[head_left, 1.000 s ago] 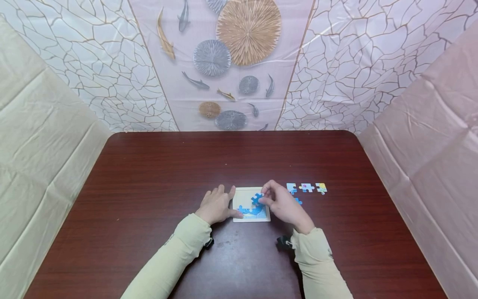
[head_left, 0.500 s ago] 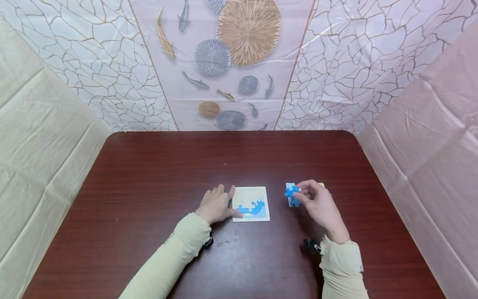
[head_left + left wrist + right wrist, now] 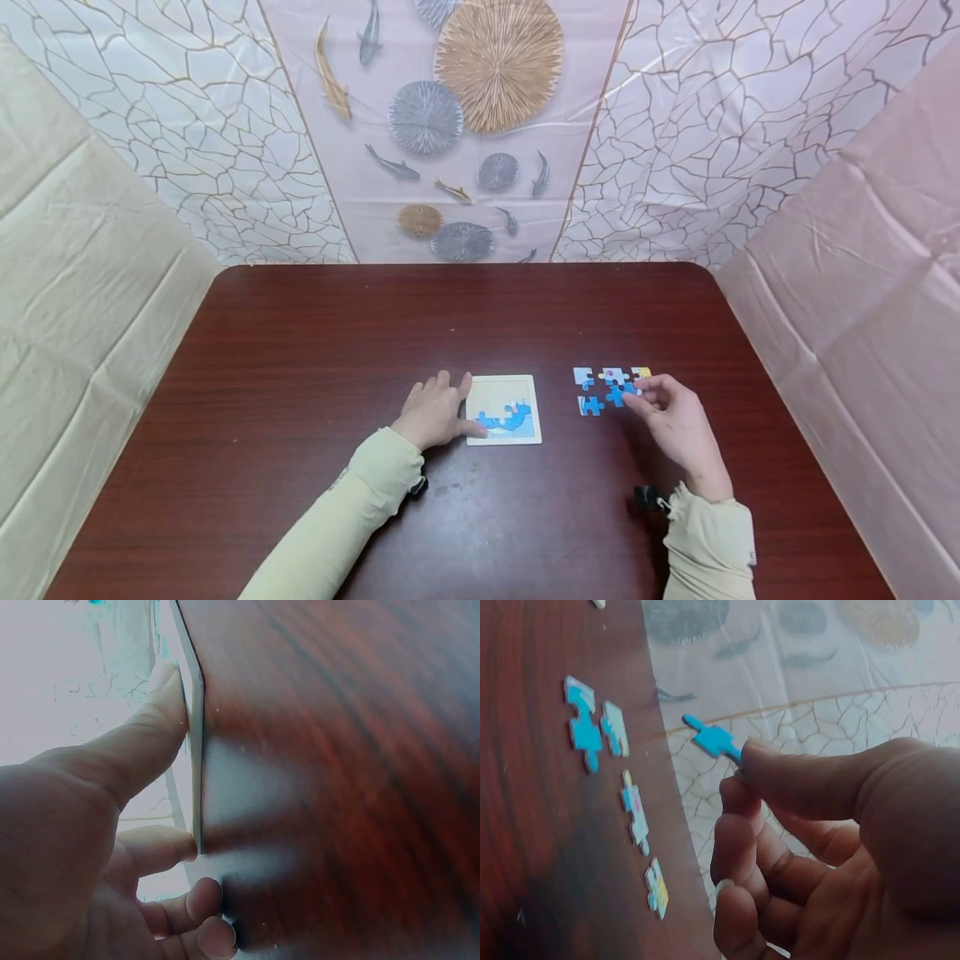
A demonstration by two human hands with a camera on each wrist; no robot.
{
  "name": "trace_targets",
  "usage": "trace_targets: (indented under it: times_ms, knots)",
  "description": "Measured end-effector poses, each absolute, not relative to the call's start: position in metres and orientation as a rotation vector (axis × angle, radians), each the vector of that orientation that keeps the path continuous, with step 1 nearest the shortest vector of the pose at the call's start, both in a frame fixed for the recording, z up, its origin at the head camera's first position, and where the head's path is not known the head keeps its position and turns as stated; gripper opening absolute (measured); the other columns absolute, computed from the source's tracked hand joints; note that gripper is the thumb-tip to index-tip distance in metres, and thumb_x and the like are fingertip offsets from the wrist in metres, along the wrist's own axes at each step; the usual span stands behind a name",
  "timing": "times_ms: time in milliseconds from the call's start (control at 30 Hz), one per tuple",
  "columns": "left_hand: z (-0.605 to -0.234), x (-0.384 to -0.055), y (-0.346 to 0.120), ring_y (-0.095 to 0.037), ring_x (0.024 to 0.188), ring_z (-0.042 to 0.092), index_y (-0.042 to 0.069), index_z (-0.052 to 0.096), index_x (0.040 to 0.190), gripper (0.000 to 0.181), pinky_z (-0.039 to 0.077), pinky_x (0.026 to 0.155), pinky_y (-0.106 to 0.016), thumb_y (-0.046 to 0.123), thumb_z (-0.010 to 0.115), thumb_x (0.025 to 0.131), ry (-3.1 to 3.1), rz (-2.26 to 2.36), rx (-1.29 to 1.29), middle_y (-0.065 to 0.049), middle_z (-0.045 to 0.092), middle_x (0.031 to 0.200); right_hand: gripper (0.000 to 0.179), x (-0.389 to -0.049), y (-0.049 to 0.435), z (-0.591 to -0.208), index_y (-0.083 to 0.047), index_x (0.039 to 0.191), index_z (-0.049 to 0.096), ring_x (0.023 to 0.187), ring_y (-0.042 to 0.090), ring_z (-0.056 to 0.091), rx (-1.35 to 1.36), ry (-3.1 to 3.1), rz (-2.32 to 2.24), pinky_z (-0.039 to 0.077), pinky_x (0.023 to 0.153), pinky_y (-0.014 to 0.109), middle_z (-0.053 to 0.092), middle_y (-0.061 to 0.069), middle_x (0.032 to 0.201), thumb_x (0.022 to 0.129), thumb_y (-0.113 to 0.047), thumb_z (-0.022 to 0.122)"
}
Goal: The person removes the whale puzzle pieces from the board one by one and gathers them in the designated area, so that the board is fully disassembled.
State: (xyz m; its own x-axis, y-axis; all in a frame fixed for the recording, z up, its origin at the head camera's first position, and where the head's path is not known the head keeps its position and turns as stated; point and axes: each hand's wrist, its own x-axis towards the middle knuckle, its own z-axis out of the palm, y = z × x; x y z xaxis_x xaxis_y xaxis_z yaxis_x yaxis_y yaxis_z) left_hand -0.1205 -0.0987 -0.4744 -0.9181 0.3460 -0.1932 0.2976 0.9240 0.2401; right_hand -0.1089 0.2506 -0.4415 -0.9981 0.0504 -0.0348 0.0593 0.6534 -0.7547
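Four flat, multicoloured jigsaw pieces [image 3: 613,375] lie ahead-left of the right hand [image 3: 678,421], which pinches a blue, tabbed jigsaw piece [image 3: 716,742] by one end, likely keeping its shape visible; left hand [image 3: 433,414], relaxed, rests its thumb on the square, pale-rimmed tray [image 3: 491,394] just rightward, presumably against sliding.

Hd view high, wrist views close, shared tbl [image 3: 322,333]

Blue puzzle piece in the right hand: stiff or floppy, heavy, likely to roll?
Likely stiff: the right hand pinches the blue puzzle piece near one edge and no sag shows. Probably light: it looks small and thin beside the fingers. Unlikely to roll if set down: similar loose pieces lie flat on the table.
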Motion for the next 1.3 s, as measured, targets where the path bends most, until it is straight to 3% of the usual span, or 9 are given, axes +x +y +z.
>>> trace_targets:
  times_ms: [533,1300]
  knots:
    - [-0.476,-0.121,-0.099,-0.028,0.095,0.052,0.012,0.039,0.15,0.1,0.036,0.073,-0.035,0.07,0.068,0.073,2.863,0.285,0.489,-0.016,0.053,0.112,0.032,-0.115,0.256,-0.461,-0.001,0.104,0.064,0.067,0.018,0.056,0.307,2.824,-1.198,0.043,0.059,0.03,0.069,0.012,0.08,0.089,-0.028,0.072]
    - [-0.475,-0.121,-0.098,-0.028,0.098,0.051,0.012,0.039,0.15,0.1,0.037,0.075,-0.036,0.07,0.068,0.073,2.857,0.286,0.481,-0.017,0.054,0.114,0.029,-0.121,0.258,-0.469,-0.001,0.105,0.065,0.068,0.018,0.056,0.315,2.854,-1.188,0.043,0.059,0.03,0.068,0.011,0.079,0.09,-0.025,0.071]
